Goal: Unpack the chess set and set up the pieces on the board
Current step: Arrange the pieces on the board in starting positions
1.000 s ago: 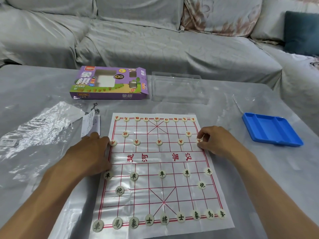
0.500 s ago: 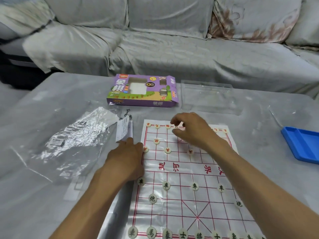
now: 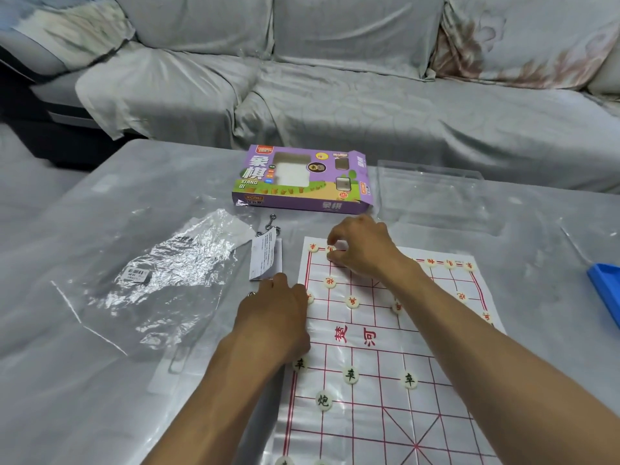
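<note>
Our right hand (image 3: 360, 246) reaches to the far row of the board (image 3: 379, 391), its fingers (image 3: 332, 237) curled down over the second red piece (image 3: 330, 249) from the far-left corner; they look to be pinching or nudging it, though the hand hides the contact, so we cannot tell for sure. Our left hand (image 3: 280, 317) lies flat on the left edge of the board, fingers loosely bent and holding nothing, pinning the thin sheet to the surface (image 3: 100, 380).

The pieces stand on the board in their rows, red on the far side, black nearer us, so the setup looks nearly done. The purple box (image 3: 302, 179) lies beyond the board and the crumpled bag (image 3: 161, 280) to the left of the board.

The main risk, we judge, is the reaching forearm: it crosses low over the middle of the board and could sweep the red pawns off their points. The board is a light, glossy sheet, so lifting the left hand might let it slide or curl and shift every piece at once.

Half a second ago our right hand hovered nearer the middle of the far row; it has since moved toward the far-left corner. The left hand has stayed put on the board's edge.
</note>
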`<state>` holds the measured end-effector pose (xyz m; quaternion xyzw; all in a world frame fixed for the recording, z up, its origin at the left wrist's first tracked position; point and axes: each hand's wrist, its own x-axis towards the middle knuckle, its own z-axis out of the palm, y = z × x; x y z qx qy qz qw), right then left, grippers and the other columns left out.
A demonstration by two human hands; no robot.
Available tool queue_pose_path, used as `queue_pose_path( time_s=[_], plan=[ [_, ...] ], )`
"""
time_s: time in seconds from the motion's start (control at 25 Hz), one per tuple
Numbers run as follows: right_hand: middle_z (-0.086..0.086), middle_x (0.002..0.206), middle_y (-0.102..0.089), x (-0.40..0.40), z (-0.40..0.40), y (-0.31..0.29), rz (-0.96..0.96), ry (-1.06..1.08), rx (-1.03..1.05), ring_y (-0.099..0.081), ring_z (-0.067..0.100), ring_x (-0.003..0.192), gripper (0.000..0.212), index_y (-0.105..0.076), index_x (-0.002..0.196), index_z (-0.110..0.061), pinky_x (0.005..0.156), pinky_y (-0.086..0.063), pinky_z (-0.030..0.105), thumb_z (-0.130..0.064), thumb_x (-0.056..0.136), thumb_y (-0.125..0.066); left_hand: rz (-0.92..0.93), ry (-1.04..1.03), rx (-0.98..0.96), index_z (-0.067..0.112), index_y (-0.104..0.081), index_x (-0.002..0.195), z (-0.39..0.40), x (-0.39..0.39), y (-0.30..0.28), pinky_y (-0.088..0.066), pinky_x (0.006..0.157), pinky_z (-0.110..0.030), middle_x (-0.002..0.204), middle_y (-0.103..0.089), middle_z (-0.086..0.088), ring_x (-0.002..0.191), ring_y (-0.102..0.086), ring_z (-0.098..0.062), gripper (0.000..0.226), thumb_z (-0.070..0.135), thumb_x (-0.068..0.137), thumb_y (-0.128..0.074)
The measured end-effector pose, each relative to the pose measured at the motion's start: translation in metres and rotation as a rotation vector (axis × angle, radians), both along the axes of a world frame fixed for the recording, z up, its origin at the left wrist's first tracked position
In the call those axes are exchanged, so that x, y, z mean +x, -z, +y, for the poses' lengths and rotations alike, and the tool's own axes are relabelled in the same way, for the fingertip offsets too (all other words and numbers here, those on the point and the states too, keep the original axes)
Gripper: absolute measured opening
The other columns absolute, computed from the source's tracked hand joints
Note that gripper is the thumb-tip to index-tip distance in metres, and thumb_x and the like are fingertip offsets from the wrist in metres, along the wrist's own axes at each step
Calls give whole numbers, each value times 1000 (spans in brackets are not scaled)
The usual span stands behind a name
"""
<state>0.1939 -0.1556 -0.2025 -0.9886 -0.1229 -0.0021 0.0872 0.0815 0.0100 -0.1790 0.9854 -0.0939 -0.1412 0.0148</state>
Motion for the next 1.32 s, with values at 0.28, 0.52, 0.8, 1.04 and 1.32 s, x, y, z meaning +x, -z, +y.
queue_pose_path(
  time_s=[0.28,0.52,0.8,1.04,1.32],
  plan=[
    [-1,131,-57,-2,17,2,5,-44,22,-40,25,124,30,-62,120,-30,97,-33,43,-37,91,-61,13,-4,1,21,-39,131,1,1,-2,-35,78,-30,128,-37,-4,123,-39,-23,50,27,85,-57],
    [-1,132,-55,-1,19,7,22,-22,43,-41,25,124,30,-60,120,-30,98,-34,45,-36,91,-60,-5,5,-2,21,-39,130,2,1,0,-36,77,-30,127,-37,-4,122,-40,-22,49,27,85,-57],
    [-7,141,-50,-51,-14,-16,14,50,182,-38,19,131,36,-55,127,-30,105,-31,40,-35,92,-60,93,29,-79,23,-50,115,14,7,-5,-49,81,-34,118,-42,0,107,-50,-20,41,32,80,-68],
    [-13,130,-55,-162,-107,-39,-22,236,306,-42,13,125,27,-60,118,-30,106,-33,34,-30,91,-62,-4,25,-207,27,-55,119,17,4,-15,-50,82,-34,120,-51,2,106,-54,-20,38,37,83,-66],
    [-8,123,-59,-239,-204,-50,-111,524,381,-50,14,119,22,-63,115,-25,99,-37,25,-25,93,-61,-218,235,-590,36,-60,110,-46,-74,-24,-46,79,-28,112,-53,19,103,-53,-7,26,28,87,-68]
  ],
)
